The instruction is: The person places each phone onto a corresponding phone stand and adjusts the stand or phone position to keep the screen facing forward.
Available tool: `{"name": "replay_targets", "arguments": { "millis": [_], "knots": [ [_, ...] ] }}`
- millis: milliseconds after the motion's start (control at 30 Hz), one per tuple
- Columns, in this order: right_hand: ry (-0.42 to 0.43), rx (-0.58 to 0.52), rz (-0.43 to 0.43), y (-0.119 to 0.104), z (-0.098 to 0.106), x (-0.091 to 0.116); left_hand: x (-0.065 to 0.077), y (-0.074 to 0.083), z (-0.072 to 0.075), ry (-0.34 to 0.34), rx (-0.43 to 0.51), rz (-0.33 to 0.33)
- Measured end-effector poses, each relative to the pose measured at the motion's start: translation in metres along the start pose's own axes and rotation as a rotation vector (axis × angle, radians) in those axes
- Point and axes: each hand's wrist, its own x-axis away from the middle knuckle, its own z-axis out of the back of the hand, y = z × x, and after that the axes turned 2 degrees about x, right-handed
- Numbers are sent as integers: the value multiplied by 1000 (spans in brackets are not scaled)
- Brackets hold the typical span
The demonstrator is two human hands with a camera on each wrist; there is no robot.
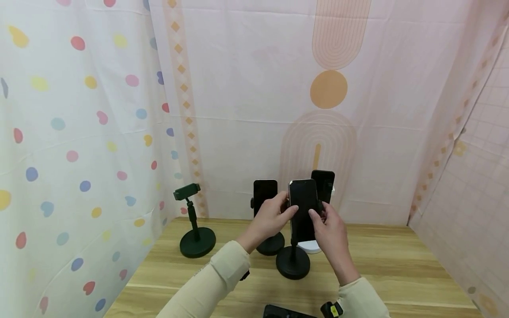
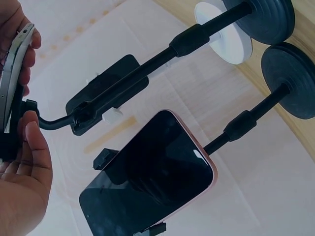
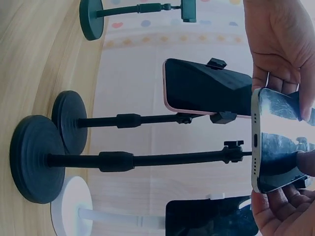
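Observation:
Both hands hold a smartphone [image 1: 303, 207] with a dark screen, upright at the head of a black phone stand [image 1: 293, 263]. My left hand [image 1: 274, 216] grips its left side, thumb over the front edge and fingers reaching behind. On the opposite side, my right hand [image 1: 332, 232] has its thumb on the screen and its fingers at the back edge. In the right wrist view, the light-coloured bottom edge of the phone [image 3: 255, 140] faces the camera, and a bit of black clamp [image 3: 302, 182] shows by the right fingers. The clamp is mostly hidden behind the phone.
Behind to the left, a pink-edged phone [image 2: 152, 172] sits in another black stand [image 1: 270, 245]. A third phone [image 1: 324, 179] is on a white stand [image 3: 71, 206] behind right. A dark green stand [image 1: 197, 243] with no phone stands far left. A black object [image 1: 284, 312] lies at the front.

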Motion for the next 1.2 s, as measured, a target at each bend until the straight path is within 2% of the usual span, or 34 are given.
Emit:
{"name": "replay_targets", "arguments": {
  "millis": [100,500,800,1200],
  "knots": [
    [-6,1,-11,0,-1,-1,-1,-1,1,-2,-3,20],
    [-13,-9,-43,0,-8,-2,-2,-7,2,38,-45,14],
    [14,1,-13,1,-14,-1,-2,-13,3,74,-40,17],
    [-19,2,-41,2,-12,-4,2,-14,3,65,-42,59]
  ]
}}
